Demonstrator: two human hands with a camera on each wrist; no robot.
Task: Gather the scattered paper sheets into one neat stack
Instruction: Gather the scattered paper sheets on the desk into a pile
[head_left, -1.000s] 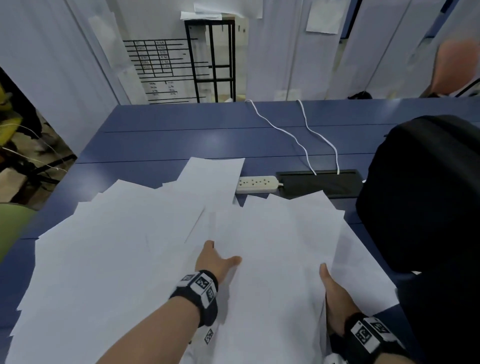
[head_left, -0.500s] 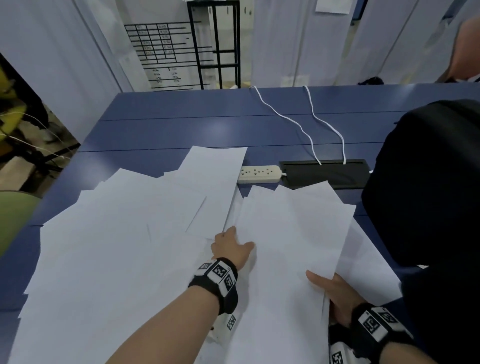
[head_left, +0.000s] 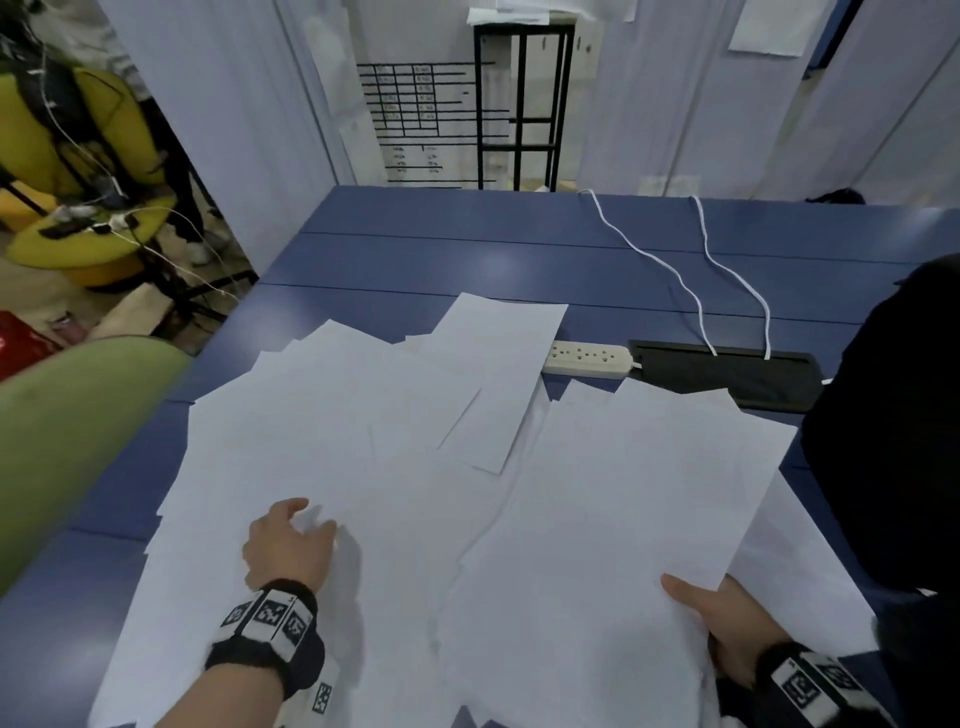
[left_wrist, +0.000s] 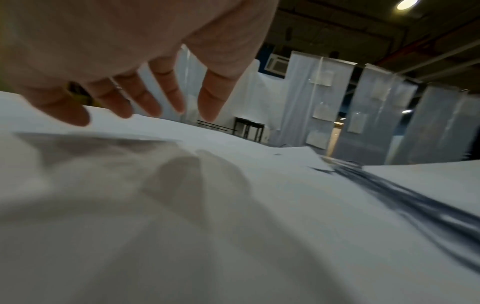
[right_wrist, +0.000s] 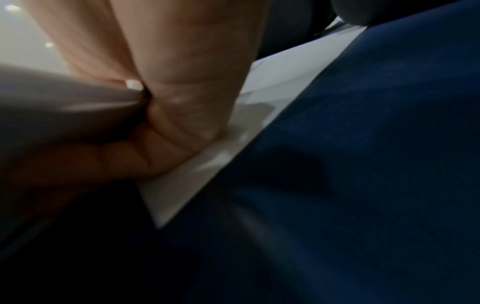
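Pinching the near edge of a gathered bundle of sheets (head_left: 613, 499), my right hand (head_left: 727, 618) has its thumb on top, fingers beneath. My left hand (head_left: 288, 543) hovers over the loose paper sheets (head_left: 322, 415), fingers spread and slack, gripping nothing. Sheets lie overlapped across the blue table (head_left: 467, 249), reaching a power strip (head_left: 589, 358).

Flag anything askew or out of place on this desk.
The white paper sheets lie fanned at mixed angles across the blue table; one sheet juts toward the white power strip. The right hand grips a partly gathered bundle, its edges uneven.
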